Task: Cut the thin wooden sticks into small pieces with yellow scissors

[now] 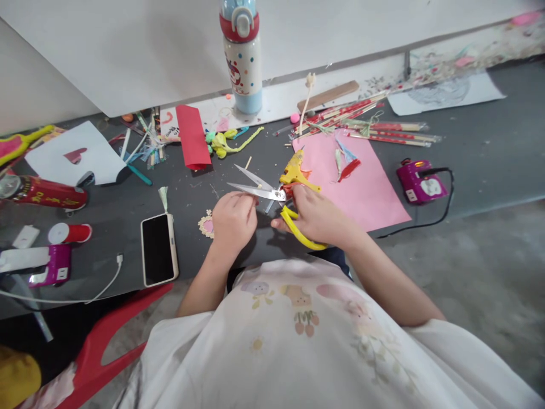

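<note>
My right hand [326, 218] is wrapped round the handles of a pair of scissors [266, 193], whose blades stand apart and point left. My left hand [235, 220] is closed in a pinch beside the lower blade; what its fingers hold, if anything, is too small to make out. A short thin stick [248, 163] shows just beyond the blade tips. Partly behind my left hand lies a small pink ornament with a pale beaded edge [206, 226]. A yellow glue gun [293, 168] lies just past my right hand, at the edge of a pink sheet [370, 196].
A bottle [249, 71] stands at the back, beside a red paper piece [192, 136]. Several wrapped sticks [392, 135] lie back right. A phone [159, 250], a red thread spool [70, 233] and a red can [46, 193] are left. A purple corded device [419, 184] sits right.
</note>
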Available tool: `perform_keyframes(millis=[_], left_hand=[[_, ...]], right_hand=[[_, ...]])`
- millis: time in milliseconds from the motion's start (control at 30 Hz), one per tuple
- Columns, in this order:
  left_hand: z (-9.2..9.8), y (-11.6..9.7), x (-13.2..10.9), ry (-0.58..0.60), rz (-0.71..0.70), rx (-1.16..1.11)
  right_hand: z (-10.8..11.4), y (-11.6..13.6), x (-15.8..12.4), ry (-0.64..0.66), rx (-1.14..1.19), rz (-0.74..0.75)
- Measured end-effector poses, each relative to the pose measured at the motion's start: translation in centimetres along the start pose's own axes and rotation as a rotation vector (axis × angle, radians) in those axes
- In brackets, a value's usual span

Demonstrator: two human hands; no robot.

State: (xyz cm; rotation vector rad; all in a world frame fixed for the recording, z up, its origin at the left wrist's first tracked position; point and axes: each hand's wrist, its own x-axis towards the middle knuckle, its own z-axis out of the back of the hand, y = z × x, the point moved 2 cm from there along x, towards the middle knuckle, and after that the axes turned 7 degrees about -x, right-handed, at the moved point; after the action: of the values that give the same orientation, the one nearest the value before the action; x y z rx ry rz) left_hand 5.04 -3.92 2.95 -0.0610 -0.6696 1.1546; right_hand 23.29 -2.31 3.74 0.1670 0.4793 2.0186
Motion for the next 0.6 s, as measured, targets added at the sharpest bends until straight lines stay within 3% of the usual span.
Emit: perform_keyframes(millis=[333,600], left_hand=[[0.28,-0.36,0.04,0.006,-0.077,0.021],[-0.23,-0.09,0.33,0.070,-0.041,0.054]], right_hand=[[0.22,0.00,-0.23,0.007,0.010,0.010],[-0.08,0.08,0.27,0.040,0.044,-0.129]])
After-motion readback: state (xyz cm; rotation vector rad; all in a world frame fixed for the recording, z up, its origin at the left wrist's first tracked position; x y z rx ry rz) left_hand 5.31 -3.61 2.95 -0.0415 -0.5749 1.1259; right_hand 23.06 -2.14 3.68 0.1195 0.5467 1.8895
